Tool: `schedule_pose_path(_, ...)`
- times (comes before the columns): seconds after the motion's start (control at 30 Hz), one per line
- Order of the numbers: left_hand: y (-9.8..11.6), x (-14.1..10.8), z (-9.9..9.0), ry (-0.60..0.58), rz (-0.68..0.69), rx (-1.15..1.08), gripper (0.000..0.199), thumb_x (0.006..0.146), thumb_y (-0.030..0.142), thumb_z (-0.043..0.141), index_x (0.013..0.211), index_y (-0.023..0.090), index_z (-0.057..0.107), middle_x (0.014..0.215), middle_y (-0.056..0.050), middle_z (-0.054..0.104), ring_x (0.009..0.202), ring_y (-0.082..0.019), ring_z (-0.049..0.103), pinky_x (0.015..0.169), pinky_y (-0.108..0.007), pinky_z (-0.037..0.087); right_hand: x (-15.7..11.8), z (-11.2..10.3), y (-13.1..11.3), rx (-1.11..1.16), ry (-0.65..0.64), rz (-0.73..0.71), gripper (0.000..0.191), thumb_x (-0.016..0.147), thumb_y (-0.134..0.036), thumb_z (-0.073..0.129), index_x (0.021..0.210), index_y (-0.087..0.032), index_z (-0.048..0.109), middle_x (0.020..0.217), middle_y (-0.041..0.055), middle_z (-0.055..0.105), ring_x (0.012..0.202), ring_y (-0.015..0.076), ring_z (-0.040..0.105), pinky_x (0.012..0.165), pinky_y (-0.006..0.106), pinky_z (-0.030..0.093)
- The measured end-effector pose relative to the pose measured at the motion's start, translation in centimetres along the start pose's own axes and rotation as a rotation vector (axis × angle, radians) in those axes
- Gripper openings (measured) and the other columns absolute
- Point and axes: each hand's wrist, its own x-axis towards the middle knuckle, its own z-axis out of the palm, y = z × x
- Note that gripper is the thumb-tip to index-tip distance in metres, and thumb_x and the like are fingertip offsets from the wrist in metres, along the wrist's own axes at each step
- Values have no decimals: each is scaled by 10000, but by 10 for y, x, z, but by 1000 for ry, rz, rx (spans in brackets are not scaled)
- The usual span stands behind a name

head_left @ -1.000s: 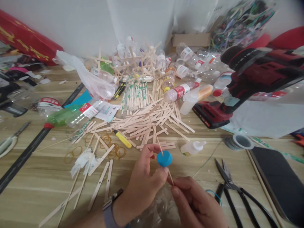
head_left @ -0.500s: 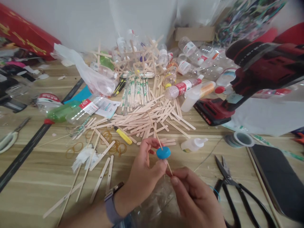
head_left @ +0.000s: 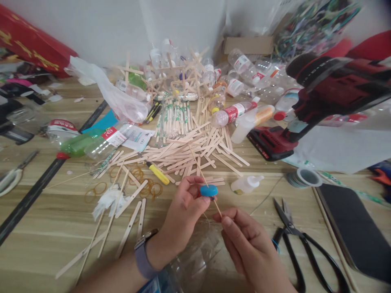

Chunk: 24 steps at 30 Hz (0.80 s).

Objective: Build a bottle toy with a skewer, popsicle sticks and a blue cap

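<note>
A blue bottle cap (head_left: 209, 190) is threaded on a thin wooden skewer (head_left: 197, 165), which slants up and away over the craft sticks. My left hand (head_left: 186, 213), with a watch on its wrist, pinches the cap between thumb and fingers. Below the cap, the skewer's near end is pinched between the thumb and forefinger of my right hand (head_left: 244, 240). Something small and reddish shows just under the cap, too small to make out. Under my hands lies a clear plastic bottle (head_left: 195, 260), partly hidden by them.
Loose craft sticks (head_left: 183, 156) spread ahead, with a yellow cutter (head_left: 158, 173) and a small glue bottle (head_left: 246, 184) nearer. At right are black-handled scissors (head_left: 293, 230), a phone (head_left: 351, 228) and a red cordless drill (head_left: 324, 93). Rubber bands (head_left: 154, 189) lie left.
Both hands, the cap and the skewer have shifted slightly up in the picture. My left hand's grip lies lower on the cap's side, and the view has turned slightly right.
</note>
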Motion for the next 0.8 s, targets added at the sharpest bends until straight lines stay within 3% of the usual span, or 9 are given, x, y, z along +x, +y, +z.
schedule_pose_path(0.2, -2, 0, -1, 7, 47, -56, 235, 836, 175, 625, 1044, 201, 519, 865, 15, 656, 846, -124, 604, 836, -275, 466, 2, 1, -2, 55, 20, 16, 460, 810, -634, 636, 810, -181, 556, 381, -146, 273, 332, 36, 152, 364, 185, 90)
schedule_pose_path(0.47, -1, 3, -2, 16, 33, -65, 308, 794, 145, 643, 1065, 199, 507, 876, 5, 671, 838, -134, 619, 768, -266, 469, 5, 2, -10, 244, 6, 75, 384, 812, -548, 688, 794, -180, 583, 360, -148, 260, 350, 38, 107, 397, 209, 119)
schedule_pose_path(0.8, -2, 4, -2, 68, 11, -44, 365, 750, 161, 704, 1056, 204, 511, 834, 15, 678, 820, -140, 631, 764, -272, 486, 5, 2, -9, 303, -22, 91, 358, 823, -513, 697, 760, -181, 580, 352, -140, 284, 347, 30, 111, 396, 194, 129)
